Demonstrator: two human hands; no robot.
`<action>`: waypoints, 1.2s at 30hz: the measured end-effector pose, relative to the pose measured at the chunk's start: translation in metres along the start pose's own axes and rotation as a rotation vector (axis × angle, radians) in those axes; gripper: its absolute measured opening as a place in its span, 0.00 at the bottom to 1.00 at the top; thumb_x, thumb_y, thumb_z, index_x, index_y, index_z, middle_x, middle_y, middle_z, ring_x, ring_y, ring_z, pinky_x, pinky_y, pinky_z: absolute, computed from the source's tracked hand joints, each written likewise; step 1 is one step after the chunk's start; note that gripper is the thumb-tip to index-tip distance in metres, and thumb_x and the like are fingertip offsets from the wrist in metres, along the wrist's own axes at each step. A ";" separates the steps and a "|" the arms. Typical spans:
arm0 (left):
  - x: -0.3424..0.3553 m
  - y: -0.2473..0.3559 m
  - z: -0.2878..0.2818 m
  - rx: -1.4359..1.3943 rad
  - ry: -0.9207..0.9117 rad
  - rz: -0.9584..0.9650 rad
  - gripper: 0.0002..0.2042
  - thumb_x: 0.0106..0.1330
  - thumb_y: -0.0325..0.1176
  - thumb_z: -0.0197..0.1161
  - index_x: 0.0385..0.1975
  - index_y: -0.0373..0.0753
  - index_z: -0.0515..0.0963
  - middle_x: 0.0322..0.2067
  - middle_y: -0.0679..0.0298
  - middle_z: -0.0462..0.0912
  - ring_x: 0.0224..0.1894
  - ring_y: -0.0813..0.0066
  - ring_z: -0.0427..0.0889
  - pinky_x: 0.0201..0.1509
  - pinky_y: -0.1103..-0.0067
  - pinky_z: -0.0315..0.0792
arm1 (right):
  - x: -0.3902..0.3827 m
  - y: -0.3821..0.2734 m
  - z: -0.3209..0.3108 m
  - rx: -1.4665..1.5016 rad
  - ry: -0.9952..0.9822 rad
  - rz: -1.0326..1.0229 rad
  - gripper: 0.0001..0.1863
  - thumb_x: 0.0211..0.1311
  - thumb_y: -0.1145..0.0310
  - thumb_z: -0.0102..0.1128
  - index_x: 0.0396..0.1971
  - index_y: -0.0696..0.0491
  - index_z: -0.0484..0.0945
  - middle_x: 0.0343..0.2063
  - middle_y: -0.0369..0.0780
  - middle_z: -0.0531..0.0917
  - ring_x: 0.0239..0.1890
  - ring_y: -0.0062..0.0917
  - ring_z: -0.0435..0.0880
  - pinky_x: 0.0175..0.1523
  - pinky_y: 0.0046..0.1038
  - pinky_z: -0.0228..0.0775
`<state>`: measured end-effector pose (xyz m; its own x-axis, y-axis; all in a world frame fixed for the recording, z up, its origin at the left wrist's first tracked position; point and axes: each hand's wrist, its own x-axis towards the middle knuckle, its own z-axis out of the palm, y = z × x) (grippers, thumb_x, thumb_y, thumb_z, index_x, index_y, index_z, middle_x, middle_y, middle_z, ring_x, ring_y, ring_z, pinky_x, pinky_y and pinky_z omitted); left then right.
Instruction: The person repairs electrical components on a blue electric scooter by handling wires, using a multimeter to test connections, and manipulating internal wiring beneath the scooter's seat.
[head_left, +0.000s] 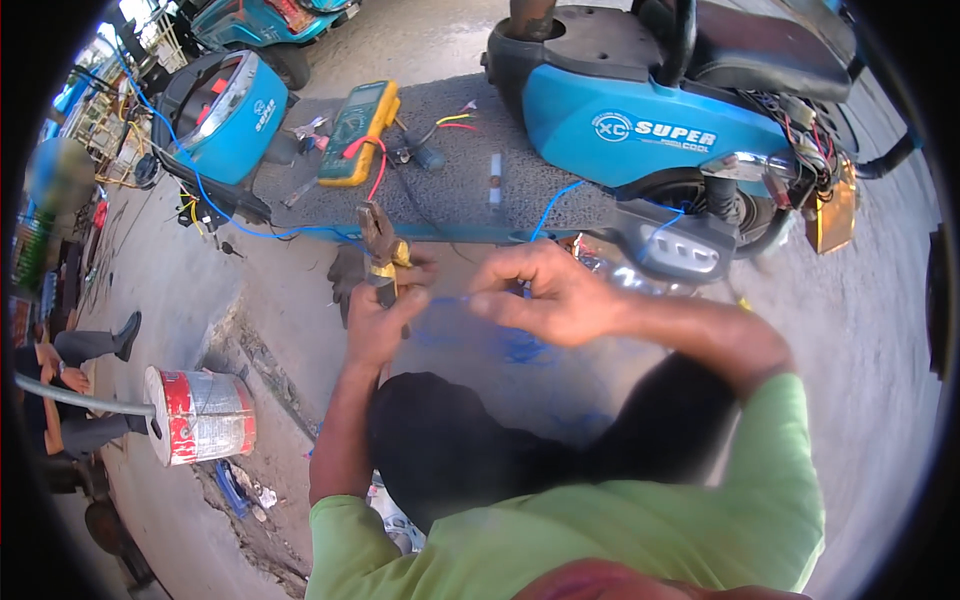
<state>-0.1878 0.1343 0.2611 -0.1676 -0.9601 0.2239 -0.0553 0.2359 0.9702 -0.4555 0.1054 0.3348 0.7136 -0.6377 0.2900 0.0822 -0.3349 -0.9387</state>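
My left hand (pixel 385 318) is closed round a pair of worn pliers (pixel 380 240), whose jaws point away from me toward the scooter's footboard (pixel 455 175). To its right, my right hand (pixel 555 295) pinches a thin blue wire (pixel 553 208) between thumb and fingers. A blurred blue stretch of wire spans the gap between the two hands. More blue wire (pixel 525 347) hangs or lies loose below my right hand; its exact course is smeared. A yellow multimeter (pixel 352 140) with a red clip rests on the footboard, just beyond the pliers.
The blue scooter (pixel 640 130) stands across the far side, with exposed wiring (pixel 815 140) at its right end. Long blue wire (pixel 205 190) drapes by the front housing (pixel 240 110). A red-and-white bucket (pixel 205 415) and a seated person (pixel 75 375) are at left.
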 end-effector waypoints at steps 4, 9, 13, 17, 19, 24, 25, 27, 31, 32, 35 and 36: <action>-0.020 -0.054 -0.027 0.273 -0.076 -0.162 0.09 0.63 0.32 0.71 0.38 0.34 0.84 0.49 0.60 0.83 0.50 0.68 0.80 0.57 0.68 0.74 | -0.012 -0.022 -0.021 -0.004 0.058 0.066 0.07 0.70 0.70 0.63 0.40 0.59 0.82 0.29 0.34 0.81 0.33 0.15 0.76 0.39 0.25 0.71; -0.097 -0.125 -0.074 0.712 -0.438 -0.254 0.19 0.62 0.41 0.70 0.47 0.36 0.82 0.48 0.54 0.81 0.52 0.53 0.82 0.58 0.68 0.74 | -0.062 -0.063 -0.082 -0.140 0.280 0.046 0.08 0.70 0.70 0.63 0.39 0.60 0.83 0.32 0.36 0.84 0.32 0.16 0.77 0.36 0.23 0.69; -0.122 -0.165 -0.067 0.892 -0.498 -0.619 0.16 0.64 0.44 0.67 0.42 0.38 0.83 0.48 0.51 0.82 0.52 0.51 0.82 0.56 0.68 0.74 | -0.146 -0.102 -0.120 -0.513 0.616 0.145 0.11 0.69 0.66 0.60 0.39 0.60 0.81 0.29 0.34 0.79 0.26 0.14 0.70 0.34 0.21 0.61; -0.160 -0.220 -0.090 1.017 -0.453 -0.785 0.22 0.68 0.52 0.63 0.45 0.37 0.81 0.46 0.47 0.83 0.53 0.44 0.82 0.57 0.61 0.74 | -0.232 -0.122 -0.128 -0.424 0.781 -0.014 0.14 0.69 0.63 0.58 0.43 0.60 0.76 0.26 0.32 0.71 0.21 0.13 0.61 0.29 0.20 0.52; -0.158 -0.219 -0.082 1.065 -0.395 -0.811 0.21 0.68 0.51 0.62 0.45 0.37 0.81 0.44 0.47 0.83 0.52 0.44 0.82 0.56 0.60 0.74 | -0.250 -0.129 -0.123 -0.302 0.789 -0.038 0.14 0.72 0.63 0.56 0.44 0.60 0.74 0.26 0.31 0.68 0.18 0.10 0.58 0.28 0.19 0.50; -0.114 -0.189 -0.066 1.137 -0.451 -0.534 0.16 0.67 0.45 0.65 0.39 0.35 0.82 0.40 0.50 0.82 0.45 0.48 0.83 0.50 0.60 0.76 | -0.260 -0.116 -0.123 -0.085 0.784 -0.041 0.13 0.74 0.61 0.56 0.42 0.57 0.74 0.27 0.28 0.68 0.17 0.08 0.57 0.27 0.18 0.49; -0.102 -0.186 -0.065 1.049 -0.446 -0.343 0.13 0.66 0.40 0.67 0.38 0.34 0.82 0.40 0.52 0.83 0.43 0.51 0.84 0.48 0.62 0.77 | -0.255 -0.113 -0.123 -0.081 0.734 -0.044 0.14 0.75 0.60 0.56 0.42 0.57 0.74 0.28 0.27 0.68 0.18 0.08 0.56 0.28 0.18 0.49; -0.067 -0.167 -0.043 0.789 -0.291 -0.171 0.09 0.65 0.32 0.69 0.40 0.34 0.82 0.39 0.56 0.84 0.42 0.64 0.86 0.45 0.70 0.79 | -0.238 -0.108 -0.120 -0.078 0.714 -0.055 0.14 0.75 0.60 0.56 0.41 0.57 0.74 0.28 0.27 0.68 0.18 0.08 0.56 0.28 0.18 0.49; 0.005 -0.136 0.031 0.356 -0.299 -0.294 0.15 0.70 0.32 0.67 0.53 0.34 0.79 0.41 0.59 0.84 0.35 0.76 0.84 0.37 0.75 0.77 | -0.222 -0.105 -0.116 -0.076 0.663 -0.095 0.14 0.75 0.59 0.56 0.41 0.56 0.73 0.29 0.28 0.69 0.17 0.07 0.57 0.29 0.18 0.50; 0.013 -0.145 0.047 0.349 -0.358 -0.298 0.17 0.70 0.33 0.67 0.56 0.34 0.78 0.42 0.58 0.84 0.34 0.76 0.84 0.37 0.75 0.78 | -0.220 -0.107 -0.116 -0.072 0.661 -0.110 0.14 0.75 0.59 0.56 0.41 0.56 0.73 0.29 0.28 0.70 0.18 0.08 0.58 0.29 0.18 0.50; 0.014 -0.183 0.076 0.418 -0.522 -0.196 0.19 0.72 0.38 0.66 0.56 0.34 0.78 0.43 0.57 0.84 0.30 0.74 0.84 0.36 0.73 0.77 | -0.208 -0.110 -0.114 -0.056 0.643 -0.139 0.13 0.75 0.60 0.55 0.41 0.56 0.73 0.28 0.29 0.71 0.20 0.09 0.61 0.29 0.18 0.52; 0.006 -0.193 0.083 0.462 -0.600 -0.224 0.18 0.72 0.40 0.66 0.54 0.34 0.79 0.42 0.57 0.84 0.30 0.72 0.83 0.36 0.72 0.77 | -0.203 -0.109 -0.112 -0.071 0.622 -0.133 0.13 0.75 0.61 0.54 0.41 0.57 0.73 0.27 0.30 0.71 0.20 0.10 0.62 0.30 0.18 0.53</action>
<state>-0.2594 0.0957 0.0676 -0.5994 -0.7780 -0.1883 -0.5317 0.2111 0.8202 -0.6877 0.1936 0.3991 0.1612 -0.8638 0.4774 0.0809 -0.4705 -0.8787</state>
